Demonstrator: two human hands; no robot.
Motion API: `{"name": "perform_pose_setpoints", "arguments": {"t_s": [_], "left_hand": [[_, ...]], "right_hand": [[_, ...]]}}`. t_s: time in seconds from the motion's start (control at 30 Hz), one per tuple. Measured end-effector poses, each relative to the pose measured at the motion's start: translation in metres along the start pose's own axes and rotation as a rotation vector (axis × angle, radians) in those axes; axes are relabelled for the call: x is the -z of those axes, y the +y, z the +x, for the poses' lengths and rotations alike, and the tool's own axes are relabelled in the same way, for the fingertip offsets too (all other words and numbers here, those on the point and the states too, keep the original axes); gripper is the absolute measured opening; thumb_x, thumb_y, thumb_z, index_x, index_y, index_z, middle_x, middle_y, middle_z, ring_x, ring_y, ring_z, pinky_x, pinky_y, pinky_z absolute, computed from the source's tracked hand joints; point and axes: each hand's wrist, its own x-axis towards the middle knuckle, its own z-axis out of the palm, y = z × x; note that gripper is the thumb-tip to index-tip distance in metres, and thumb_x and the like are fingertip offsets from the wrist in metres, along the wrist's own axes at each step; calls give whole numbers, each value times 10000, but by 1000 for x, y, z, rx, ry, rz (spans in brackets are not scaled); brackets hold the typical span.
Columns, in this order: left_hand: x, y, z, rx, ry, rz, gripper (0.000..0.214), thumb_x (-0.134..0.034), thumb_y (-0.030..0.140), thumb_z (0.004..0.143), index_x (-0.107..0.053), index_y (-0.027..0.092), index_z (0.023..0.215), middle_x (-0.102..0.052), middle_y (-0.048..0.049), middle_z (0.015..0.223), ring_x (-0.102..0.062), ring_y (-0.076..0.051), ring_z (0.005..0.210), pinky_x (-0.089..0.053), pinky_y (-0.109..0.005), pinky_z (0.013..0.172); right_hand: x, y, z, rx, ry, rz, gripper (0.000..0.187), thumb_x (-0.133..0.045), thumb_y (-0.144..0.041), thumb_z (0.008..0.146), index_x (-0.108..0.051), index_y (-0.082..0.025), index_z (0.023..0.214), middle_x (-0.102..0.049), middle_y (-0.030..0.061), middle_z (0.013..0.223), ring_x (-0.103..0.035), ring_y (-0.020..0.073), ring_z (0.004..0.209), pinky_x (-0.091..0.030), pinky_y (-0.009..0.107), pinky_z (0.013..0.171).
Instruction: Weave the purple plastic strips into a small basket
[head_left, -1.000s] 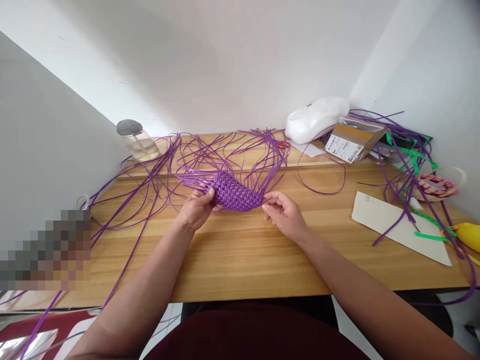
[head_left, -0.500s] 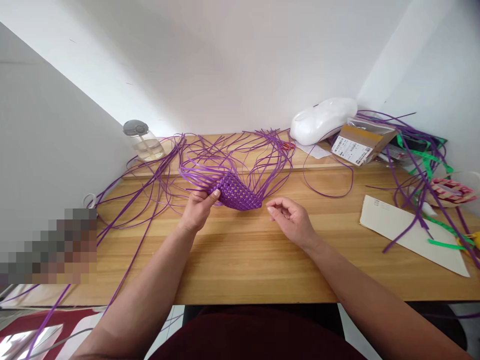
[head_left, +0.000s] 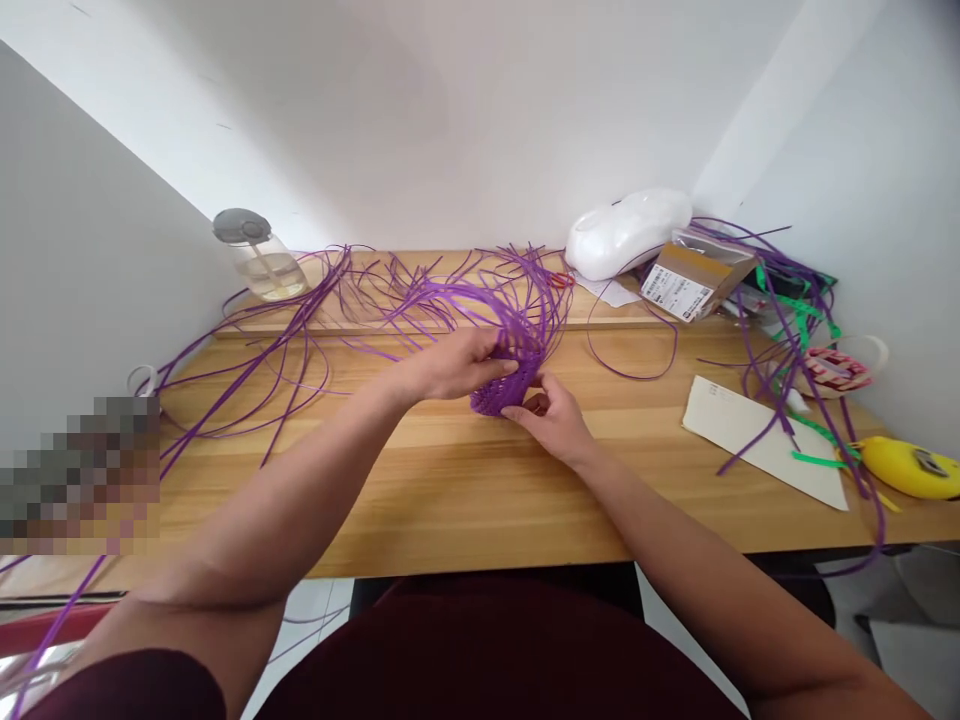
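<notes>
A purple woven basket piece (head_left: pixel 491 398) is held upright and tilted just above the table's middle. Long loose strips (head_left: pixel 480 300) fan out from its top toward the back. My left hand (head_left: pixel 469 362) reaches across its upper left side, thumb on the near face and the other fingers partly hidden. My right hand (head_left: pixel 551 415) grips the lower right edge, with the thumb in front and fingers curled behind the weave.
On the left stands a clear bottle with a grey lid (head_left: pixel 262 255). A white glossy object (head_left: pixel 626 235), a boxed packet (head_left: pixel 697 280) and red-handled scissors (head_left: pixel 561 281) lie at the back. At right are a cream card (head_left: pixel 750 440), a small pink basket (head_left: pixel 836 370) and a yellow object (head_left: pixel 907 466).
My left hand has moved right over the weave, which has turned more upright and shifted right. My right hand, free before, has closed on its edge. The view has shifted slightly.
</notes>
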Motion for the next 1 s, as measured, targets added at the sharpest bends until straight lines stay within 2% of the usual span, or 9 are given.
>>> {"name": "perform_pose_setpoints", "arguments": {"t_s": [0.1, 0.27, 0.37, 0.53, 0.63, 0.77, 0.83, 0.93, 1.0], "left_hand": [[-5, 14, 29, -22, -265, 229, 116, -720, 151, 738, -660, 165, 639, -602, 27, 594, -518, -139, 578, -425, -280, 657], [-17, 18, 67, -46, -338, 465, 52, -710, 138, 699, -684, 175, 672, -619, 15, 610, -506, -147, 584, -371, -294, 644], [-24, 19, 79, -33, -370, 546, 63, -736, 164, 675, -723, 182, 734, -666, 1, 652, -542, -167, 621, -374, -302, 673], [-31, 18, 83, 0, -447, 518, 174, -737, 126, 623, -735, 222, 768, -686, 21, 677, -562, -172, 650, -378, -297, 698], [-34, 20, 69, -25, -282, 546, 174, -782, 108, 571, -676, 207, 666, -590, 10, 580, -565, -210, 687, -384, -314, 734], [-21, 21, 20, -260, 285, 482, 183, -827, 244, 662, -654, 201, 704, -626, -52, 751, -577, -291, 928, -389, -335, 822], [-9, 8, -8, -107, 487, 485, 299, -757, 369, 782, -598, 207, 588, -558, -49, 650, -586, -271, 847, -386, -317, 759], [0, -31, -35, 156, 334, 415, 400, -799, 446, 721, -575, 220, 479, -444, -10, 447, -527, -206, 592, -357, -290, 604], [-5, -60, -41, 262, 138, 211, 272, -824, 440, 673, -683, 213, 622, -603, -11, 544, -548, -185, 573, -384, -278, 581]], "right_hand": [[3, -1, 3, -57, -33, 135, 513, -853, -430, 644, -597, -208, 1028, -704, 19, 899, -636, 169, 746, -528, 307, 680], [6, -8, 4, -133, -84, 225, 482, -833, -434, 655, -604, -195, 1006, -728, 56, 955, -657, 190, 797, -502, 271, 581], [9, -8, 5, -117, -2, 219, 636, -848, -446, 649, -542, -202, 1150, -721, 73, 1031, -666, 191, 806, -488, 253, 537], [18, -5, 10, 82, 167, 262, 877, -897, -369, 607, -422, -235, 1331, -609, 108, 1353, -624, 217, 1187, -531, 356, 984], [22, -7, 11, 22, 107, 286, 741, -875, -374, 637, -503, -233, 1262, -665, 82, 1263, -644, 224, 1150, -532, 377, 994], [22, -10, 9, -61, 169, 284, 639, -851, -387, 653, -562, -241, 1204, -696, 56, 1196, -664, 225, 1058, -584, 333, 817], [22, -11, 9, -99, 217, 271, 617, -845, -399, 651, -580, -238, 1184, -704, 58, 1163, -664, 220, 1010, -570, 295, 711], [21, -11, 8, -150, 241, 232, 612, -844, -437, 639, -592, -231, 1157, -711, 65, 1125, -658, 207, 950, -529, 264, 640], [20, -9, 7, -166, 239, 210, 607, -849, -458, 632, -601, -223, 1134, -717, 63, 1082, -654, 194, 908, -513, 261, 637]]}}
